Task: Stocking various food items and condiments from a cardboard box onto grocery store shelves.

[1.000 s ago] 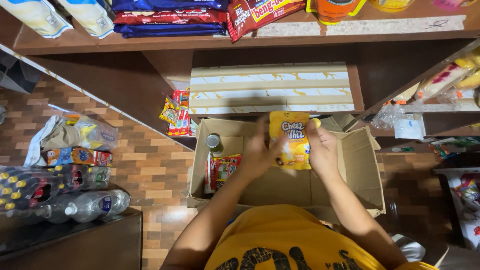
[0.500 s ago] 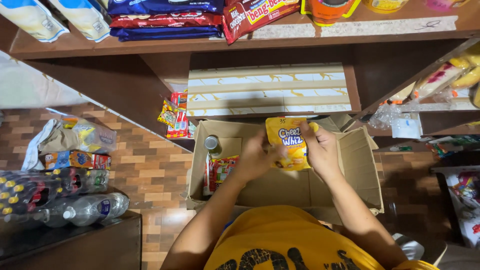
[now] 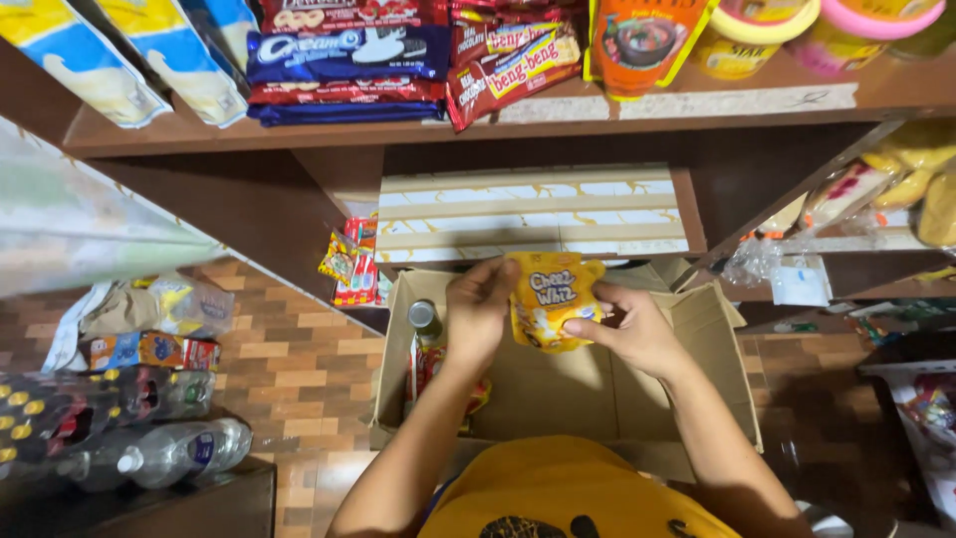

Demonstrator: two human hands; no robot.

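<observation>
Holding a yellow soft plastic pouch (image 3: 551, 301) over the open brown cardboard box (image 3: 722, 399): left hand (image 3: 480, 304) and right hand (image 3: 630, 329) both grasp it. Pouch lifted slightly higher than before, toward the wooden shelf (image 3: 299, 134).

- I am holding a small yellow pouch (image 3: 550, 301) with a white cartoon label, upright and facing me.
- It is hanging above the open cardboard box (image 3: 722, 379), its top edge just below the shelf, pinched at both its side edges.
</observation>
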